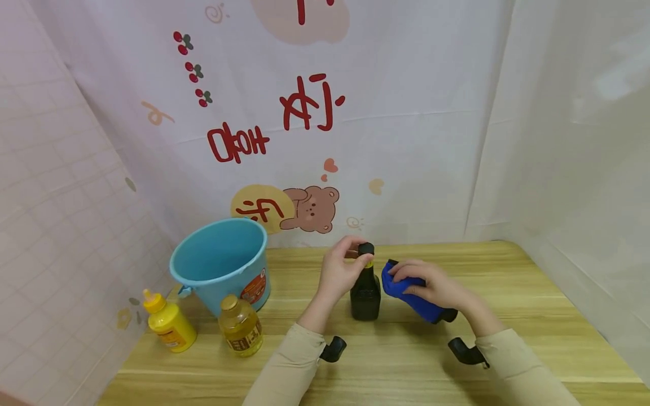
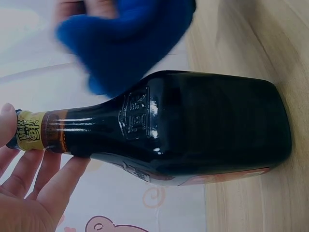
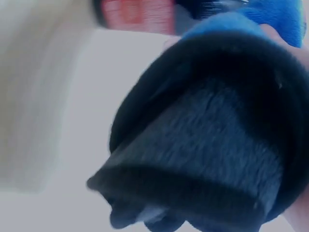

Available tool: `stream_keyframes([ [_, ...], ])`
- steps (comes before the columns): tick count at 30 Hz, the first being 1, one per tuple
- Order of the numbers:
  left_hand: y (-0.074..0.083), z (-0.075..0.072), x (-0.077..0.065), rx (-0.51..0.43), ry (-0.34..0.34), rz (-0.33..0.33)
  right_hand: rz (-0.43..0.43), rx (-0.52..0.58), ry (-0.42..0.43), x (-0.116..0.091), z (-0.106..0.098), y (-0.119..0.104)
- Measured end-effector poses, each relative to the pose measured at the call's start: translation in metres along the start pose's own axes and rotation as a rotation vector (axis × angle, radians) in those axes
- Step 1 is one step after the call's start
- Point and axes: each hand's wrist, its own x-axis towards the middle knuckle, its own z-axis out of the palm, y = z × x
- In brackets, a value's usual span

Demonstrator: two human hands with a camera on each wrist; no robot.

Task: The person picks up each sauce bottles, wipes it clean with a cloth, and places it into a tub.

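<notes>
A dark soy sauce bottle (image 1: 365,299) stands upright on the table, with a black cap and a yellow neck band (image 2: 30,131). My left hand (image 1: 341,269) holds it at the cap and neck between thumb and fingers. Just right of the bottle, my right hand (image 1: 429,282) grips a bunched blue cloth (image 1: 418,301) with black edging. In the left wrist view the cloth (image 2: 130,43) hangs close beside the bottle's shoulder. Its dark edge and grey underside (image 3: 207,135) fill much of the right wrist view, where the bottle's red label (image 3: 137,14) shows blurred at the top.
On the left of the wooden table (image 1: 396,372) stands a light blue bucket (image 1: 223,287). Before it are a bottle of yellow oil (image 1: 241,332) and a yellow squeeze bottle (image 1: 172,330). A printed white curtain (image 1: 416,141) hangs behind the table.
</notes>
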Motion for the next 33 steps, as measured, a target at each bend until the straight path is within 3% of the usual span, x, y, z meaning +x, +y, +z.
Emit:
stream_keyframes([
  [6,-0.001,0.0,0.001,0.018,0.003,0.011,0.008,0.017,0.166,0.019,-0.01,-0.015],
  [14,-0.001,0.0,0.001,0.019,-0.004,0.033,0.016,0.013,0.289,0.033,0.004,-0.019],
  [28,0.0,-0.001,0.002,0.013,0.013,0.052,0.006,-0.025,0.253,0.027,0.02,-0.013],
  [33,0.0,0.0,0.001,0.01,0.021,0.053,0.053,-0.048,0.191,0.018,0.023,-0.01],
])
